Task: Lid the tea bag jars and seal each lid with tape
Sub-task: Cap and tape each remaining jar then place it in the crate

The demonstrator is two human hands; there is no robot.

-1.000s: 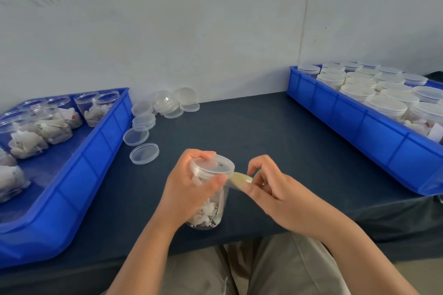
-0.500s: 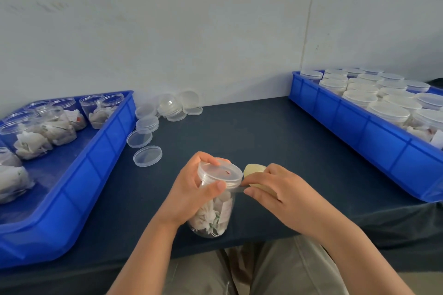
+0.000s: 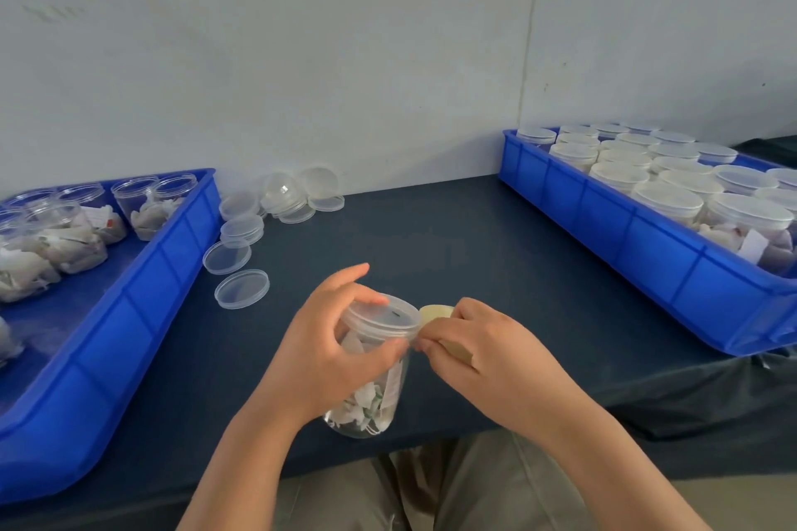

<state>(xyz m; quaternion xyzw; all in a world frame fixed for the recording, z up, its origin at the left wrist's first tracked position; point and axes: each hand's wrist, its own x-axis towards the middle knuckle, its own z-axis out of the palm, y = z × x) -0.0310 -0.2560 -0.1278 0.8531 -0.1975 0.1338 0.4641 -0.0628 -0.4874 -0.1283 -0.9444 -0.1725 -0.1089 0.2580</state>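
**Jar in hand at the near table edge, tape at the lid**

Left hand (image 3: 327,354) is gripping a clear jar (image 3: 371,403) of tea bags, tilted, at the near edge of the dark table (image 3: 431,246). Cannot tell whether its base is resting there. The fingers are curling round its upper wall and its lid (image 3: 384,315).

Right hand (image 3: 487,358) is pinching a tan tape roll (image 3: 435,312) just beside the lid rim.

Farther out on the left, loose lids (image 3: 241,288) are lying beside a blue tray (image 3: 129,315) holding open jars (image 3: 142,203). On the right, a second blue tray (image 3: 647,246) is holding lidded jars (image 3: 668,203).
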